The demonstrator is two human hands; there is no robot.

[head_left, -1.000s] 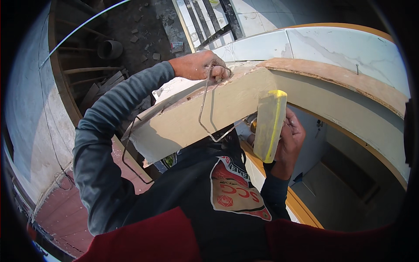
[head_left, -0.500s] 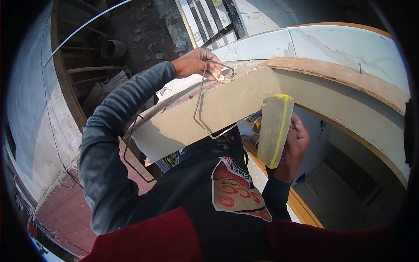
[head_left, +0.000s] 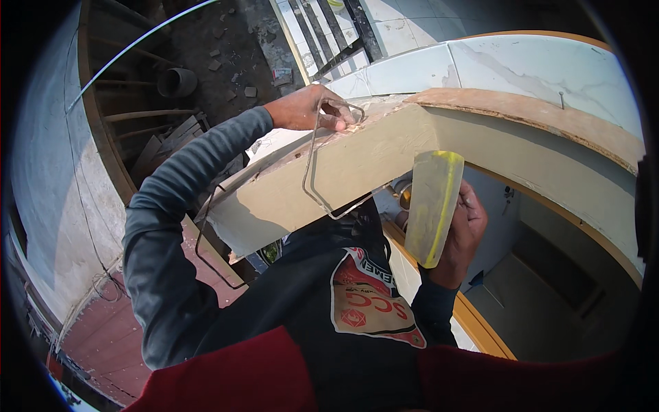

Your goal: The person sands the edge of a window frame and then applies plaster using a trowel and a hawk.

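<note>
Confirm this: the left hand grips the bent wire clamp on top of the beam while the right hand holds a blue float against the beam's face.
Not quite. The float in the right hand is yellow, not blue, as the head view shows. The rest stands: the left hand grips the bent wire clamp on top of the beam, and the float lies against the beam's face.

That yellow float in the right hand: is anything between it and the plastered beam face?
Nothing visible. The yellow float in the right hand overlaps the beam face; the bent wire clamp, held by the left hand, hangs further left.
</note>
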